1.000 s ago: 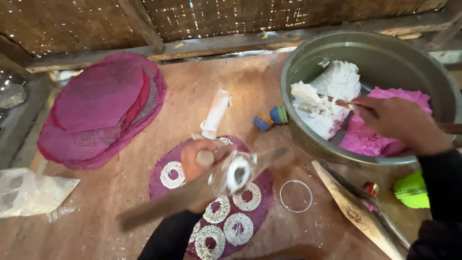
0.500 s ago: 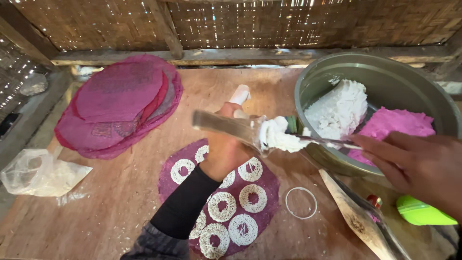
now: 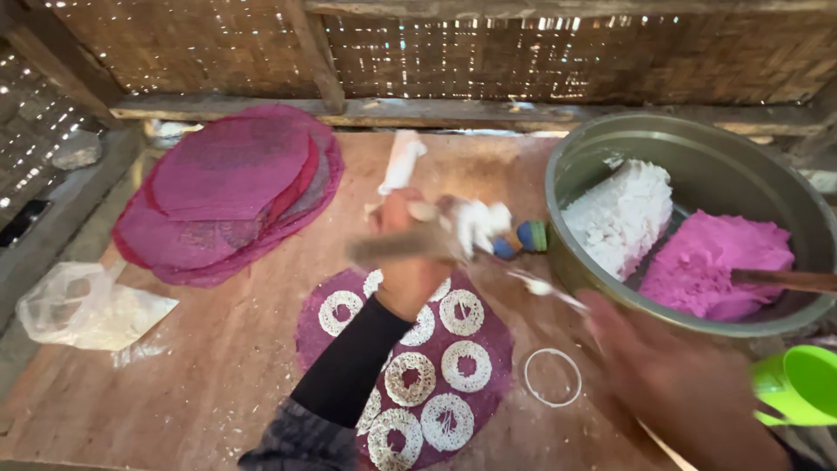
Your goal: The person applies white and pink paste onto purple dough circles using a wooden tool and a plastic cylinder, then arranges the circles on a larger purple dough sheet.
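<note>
- At the centre of the frame, the left hand is closed around a flat, blurred tool loaded with a lump of white dough; the tool's exact shape is hard to make out.
- Lower right, the right hand is smeared by motion and partly cut off by the frame edge; it seems to pinch a thin metal blade, though I cannot tell how its fingers stand.
- Below the left hand, a round purple mat on the wooden worktop carries white dough rings; the sleeve hides some.
- Right of centre, a large metal bowl holds white and pink dough.
- Upper left lies a stack of pink woven discs.
</note>
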